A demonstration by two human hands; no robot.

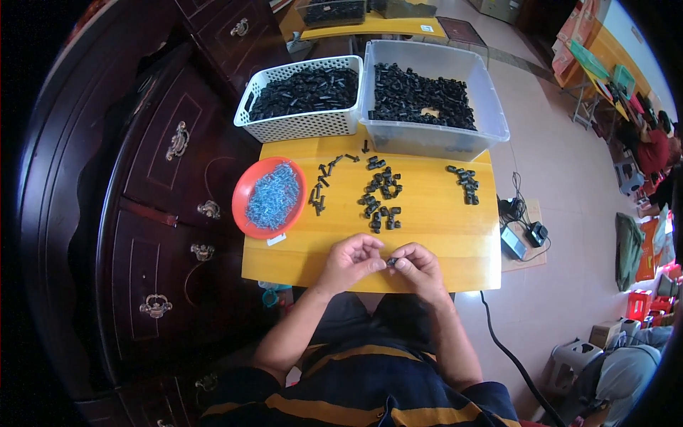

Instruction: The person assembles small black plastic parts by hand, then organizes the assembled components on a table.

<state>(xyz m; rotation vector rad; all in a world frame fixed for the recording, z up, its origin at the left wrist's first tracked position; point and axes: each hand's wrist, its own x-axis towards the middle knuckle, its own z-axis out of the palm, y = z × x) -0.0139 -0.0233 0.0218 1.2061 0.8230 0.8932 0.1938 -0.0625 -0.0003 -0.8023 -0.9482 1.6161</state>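
My right hand pinches a small black plastic part between thumb and fingers, just above the table's near edge. Beside it, my left hand is loosely curled, its thumb tip close to the part and a gap between thumb and forefinger. Ahead of the hands, several short black plastic fittings lie in a loose cluster. To their left runs a scattered line of thin black pegs with wider heads. Another group of black fittings lies at the table's right. A red bowl holds many small silvery-blue screws.
On the yellow table's far side stand a white perforated basket and a clear plastic bin, both filled with black parts. Dark wooden drawers border the left. A black cable crosses the floor on the right, where other people sit farther off.
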